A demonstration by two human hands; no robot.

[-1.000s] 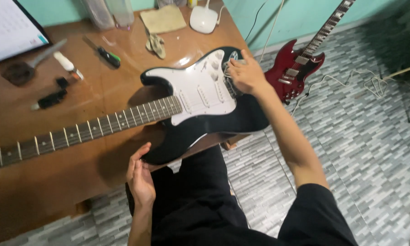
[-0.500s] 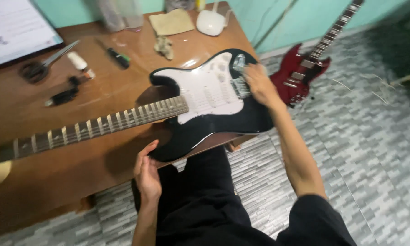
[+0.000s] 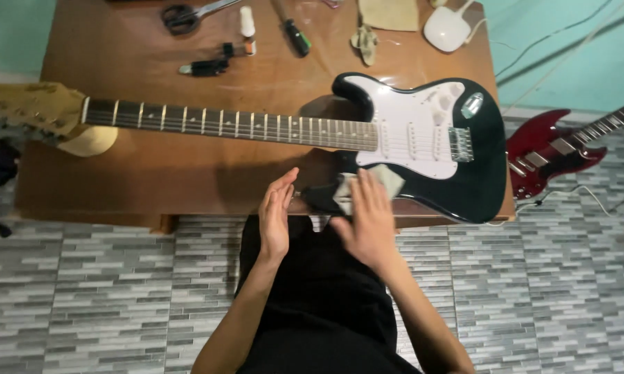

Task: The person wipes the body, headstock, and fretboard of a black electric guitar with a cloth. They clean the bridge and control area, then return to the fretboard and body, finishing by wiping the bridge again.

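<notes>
While the right hand (image 3: 369, 221) presses flat, fingers spread, on a pale soft cloth (image 3: 388, 181) at the glossy black guitar (image 3: 464, 187) body's lower edge, the left hand (image 3: 276, 215) hangs open just beside, gripping nothing. The guitar lies flat across the brown wooden surface (image 3: 153, 173); scissors (image 3: 184, 15), screwdriver (image 3: 295, 33) behind.

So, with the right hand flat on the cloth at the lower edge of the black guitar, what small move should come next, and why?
Probably slide the right hand with the pale cloth along the lower edge of the black guitar. The palm already lies flat on the cloth against the glossy body, while the left hand stands open beside it, holding nothing. The left hand could steady the body, which reaches the wooden table edge.
</notes>
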